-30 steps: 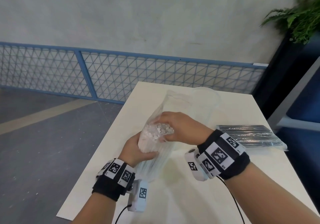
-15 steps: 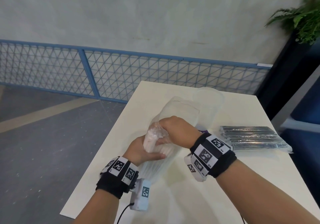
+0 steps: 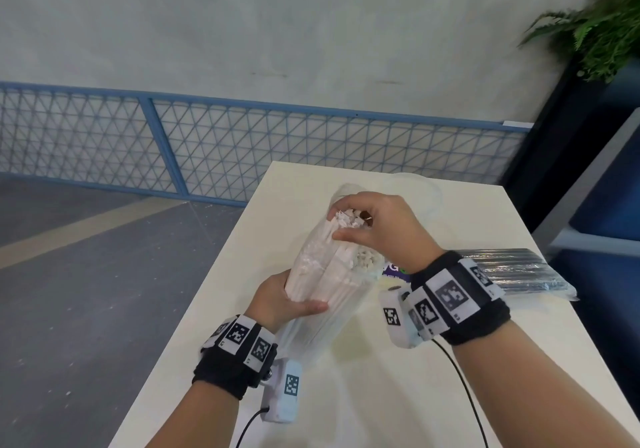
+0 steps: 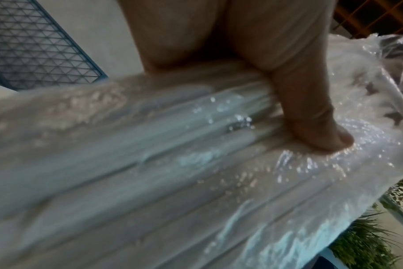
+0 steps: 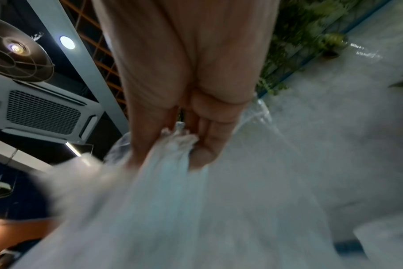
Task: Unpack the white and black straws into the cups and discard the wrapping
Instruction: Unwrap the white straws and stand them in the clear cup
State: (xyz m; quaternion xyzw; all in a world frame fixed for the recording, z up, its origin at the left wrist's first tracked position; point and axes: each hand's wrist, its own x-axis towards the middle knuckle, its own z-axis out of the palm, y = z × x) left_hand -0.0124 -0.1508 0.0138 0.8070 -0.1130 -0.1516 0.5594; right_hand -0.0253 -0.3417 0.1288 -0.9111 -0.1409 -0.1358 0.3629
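The white straws [image 3: 332,267] are thin matt tubes packed into a thick bundle, partly sheathed in a clear, crinkly, glossy wrap [image 3: 311,340] whose loose tail hangs below the left hand. The left hand [image 3: 280,300] grasps the bundle low down from the side, thumb pressed flat across the film, as the left wrist view shows, with the bundle tilted up and away over the worktop [image 3: 398,395]. The right hand [image 3: 381,229] arches over the top of the bundle, wrist raised; its fingers [image 3: 341,207] and thumb pinch the ends of a clump of straws that stands higher than the rest.

Just beyond the right fingers stand two clear, smooth plastic cups [image 3: 420,191], hard to make out. Right of that wrist, a flat clear pack of black straws [image 3: 519,274] lies on the pale worktop. Below the right palm a purple label [image 3: 396,271] shows pale letters, too little to read.
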